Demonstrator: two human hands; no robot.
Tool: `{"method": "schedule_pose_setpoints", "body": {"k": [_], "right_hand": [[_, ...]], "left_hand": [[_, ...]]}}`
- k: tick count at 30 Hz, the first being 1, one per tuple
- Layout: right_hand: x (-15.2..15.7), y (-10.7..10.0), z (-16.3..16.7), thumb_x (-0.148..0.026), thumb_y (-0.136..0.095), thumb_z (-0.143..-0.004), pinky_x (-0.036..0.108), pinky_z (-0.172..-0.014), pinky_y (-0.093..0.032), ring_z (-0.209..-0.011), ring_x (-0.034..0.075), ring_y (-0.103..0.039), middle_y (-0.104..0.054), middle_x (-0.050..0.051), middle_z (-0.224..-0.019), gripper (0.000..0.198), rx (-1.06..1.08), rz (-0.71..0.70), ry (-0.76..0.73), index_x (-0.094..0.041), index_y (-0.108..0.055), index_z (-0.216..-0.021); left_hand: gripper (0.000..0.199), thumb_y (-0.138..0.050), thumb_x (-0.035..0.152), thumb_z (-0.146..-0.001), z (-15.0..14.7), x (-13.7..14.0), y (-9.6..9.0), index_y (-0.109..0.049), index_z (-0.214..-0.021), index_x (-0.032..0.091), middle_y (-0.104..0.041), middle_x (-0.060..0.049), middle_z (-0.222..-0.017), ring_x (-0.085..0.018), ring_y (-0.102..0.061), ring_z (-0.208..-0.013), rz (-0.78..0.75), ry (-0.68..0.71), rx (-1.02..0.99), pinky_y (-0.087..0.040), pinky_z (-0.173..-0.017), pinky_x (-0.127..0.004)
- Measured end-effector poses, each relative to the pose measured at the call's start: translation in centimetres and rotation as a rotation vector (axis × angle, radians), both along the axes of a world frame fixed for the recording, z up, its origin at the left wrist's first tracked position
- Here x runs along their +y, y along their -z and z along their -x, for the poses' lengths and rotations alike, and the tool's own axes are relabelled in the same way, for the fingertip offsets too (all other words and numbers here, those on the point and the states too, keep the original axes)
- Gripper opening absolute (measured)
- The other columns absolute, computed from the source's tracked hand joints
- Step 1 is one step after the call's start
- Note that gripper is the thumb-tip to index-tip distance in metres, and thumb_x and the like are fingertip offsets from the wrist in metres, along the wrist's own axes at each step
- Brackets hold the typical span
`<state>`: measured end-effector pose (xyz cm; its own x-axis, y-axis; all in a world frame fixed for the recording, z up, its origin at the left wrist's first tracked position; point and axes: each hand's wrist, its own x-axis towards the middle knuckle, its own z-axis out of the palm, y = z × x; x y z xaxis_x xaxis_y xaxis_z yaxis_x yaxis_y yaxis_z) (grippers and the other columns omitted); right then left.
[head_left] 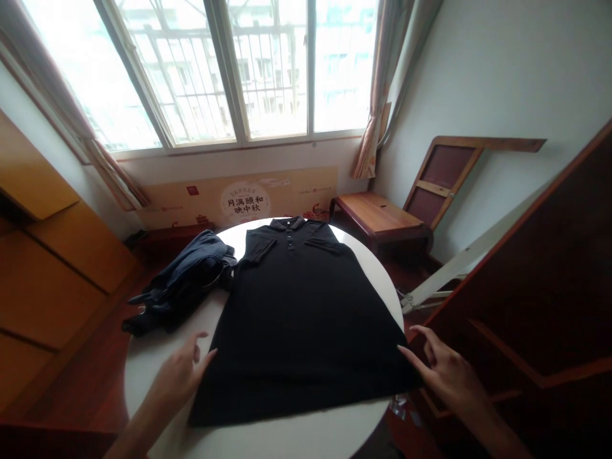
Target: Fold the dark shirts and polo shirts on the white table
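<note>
A black short-sleeved polo shirt [306, 319] lies spread out on a white round table [165, 370]. Its collar points to the window side and its hem faces me. Both sleeves are folded inward over the upper body. My left hand [179, 370] is at the shirt's lower left edge, thumb against the cloth, with thumb and fingers apart. At the lower right edge is my right hand [442, 366], its thumb over the cloth and its fingers spread. Neither hand grips the fabric.
A heap of dark clothes [186, 274] lies on the table's left side, partly over its edge. Beyond the table stand a low wooden bench [377, 213] and a long printed panel [296, 188] under the window. A dark wooden panel [540, 306] rises close on the right.
</note>
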<state>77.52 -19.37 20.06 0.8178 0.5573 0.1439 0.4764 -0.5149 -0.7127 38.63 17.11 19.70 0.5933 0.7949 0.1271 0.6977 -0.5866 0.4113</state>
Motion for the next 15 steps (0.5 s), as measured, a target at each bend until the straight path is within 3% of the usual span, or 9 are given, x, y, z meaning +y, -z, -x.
{"method": "schedule_pose_setpoints", "body": {"k": [3, 7, 8, 10, 13, 15], "right_hand": [[3.4, -2.2, 2.6, -0.051, -0.055, -0.09, 0.035, -0.07, -0.052, -0.074, 0.023, -0.065, -0.066, 0.008, -0.087, 0.031, -0.276, -0.002, -0.213, -0.023, -0.062, -0.102], [11.1, -5.6, 9.2, -0.025, -0.049, -0.096, 0.029, -0.072, -0.05, -0.081, 0.018, -0.062, -0.063, 0.006, -0.089, 0.016, -0.454, 0.074, -0.832, -0.019, -0.064, -0.093], [13.2, -6.1, 11.0, -0.025, -0.051, -0.095, 0.029, -0.071, -0.049, -0.081, 0.018, -0.061, -0.063, 0.006, -0.088, 0.016, -0.533, 0.116, -1.032, -0.019, -0.063, -0.086], [17.1, -6.6, 14.7, -0.03, -0.055, -0.093, 0.028, -0.062, -0.047, -0.081, 0.019, -0.06, -0.063, 0.007, -0.09, 0.019, -0.648, 0.159, -1.289, -0.018, -0.063, -0.081], [22.4, -6.5, 19.8, -0.026, -0.054, -0.093, 0.028, -0.054, -0.046, -0.082, 0.021, -0.062, -0.066, 0.006, -0.095, 0.012, -0.739, 0.158, -1.549, -0.019, -0.064, -0.095], [25.3, -6.2, 22.4, -0.032, -0.051, -0.095, 0.027, -0.051, -0.047, -0.083, 0.021, -0.065, -0.068, 0.006, -0.098, 0.021, -0.722, 0.239, -1.602, -0.022, -0.062, -0.109]], "left_hand": [[0.034, -0.045, 0.053, -0.087, -2.2, 1.4, -2.6, -0.06, -0.099, 0.025, -0.061, 0.001, -0.066, -0.021, -0.063, -0.061, -0.059, 0.043, -0.006, -0.044, -0.06, -0.029], [0.034, -0.047, 0.051, -0.088, -7.9, 4.9, -6.4, -0.064, -0.095, 0.022, -0.063, 0.001, -0.066, -0.018, -0.062, -0.06, -0.041, 0.165, -0.047, -0.043, -0.059, -0.026], [0.034, -0.048, 0.05, -0.087, -9.6, 6.1, -7.1, -0.065, -0.095, 0.022, -0.065, 0.0, -0.068, -0.018, -0.063, -0.062, -0.053, 0.177, -0.061, -0.044, -0.06, -0.026], [0.031, -0.051, 0.046, -0.085, -13.1, 8.8, -7.9, -0.067, -0.094, 0.02, -0.068, -0.002, -0.071, -0.018, -0.064, -0.064, -0.072, 0.178, -0.062, -0.045, -0.063, -0.026], [0.027, -0.055, 0.038, -0.083, -18.1, 13.1, -8.4, -0.069, -0.097, 0.019, -0.072, -0.004, -0.081, -0.019, -0.068, -0.073, -0.057, 0.14, 0.012, -0.048, -0.069, -0.025], [0.026, -0.056, 0.031, -0.083, -21.1, 15.9, -8.3, -0.069, -0.101, 0.019, -0.074, -0.006, -0.089, -0.021, -0.07, -0.084, -0.055, 0.09, 0.055, -0.049, -0.077, -0.025]]}}
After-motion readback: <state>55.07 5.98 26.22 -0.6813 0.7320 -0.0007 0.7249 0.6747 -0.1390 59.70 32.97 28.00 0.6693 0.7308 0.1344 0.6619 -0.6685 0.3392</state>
